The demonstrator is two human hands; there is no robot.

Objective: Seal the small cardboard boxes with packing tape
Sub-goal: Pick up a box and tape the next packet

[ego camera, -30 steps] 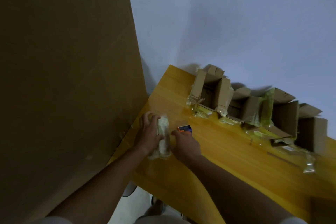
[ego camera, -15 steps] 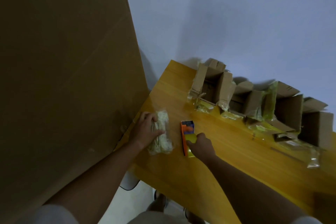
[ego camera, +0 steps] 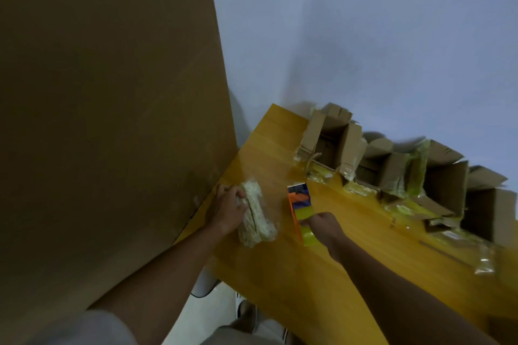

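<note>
Two hands are separating: left hand (ego camera: 228,211) gripping the tape roll (ego camera: 256,217) near the surface (ego camera: 280,283) edge, right hand (ego camera: 326,225) now pinching the tape dispenser (ego camera: 301,210).

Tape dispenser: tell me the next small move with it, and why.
Probably lift the tape dispenser with the right hand, which grips its near end, and carry it toward the cardboard boxes. They stand open along the table's far edge, flaps unsealed. The left hand holds a wrapped bundle.
</note>
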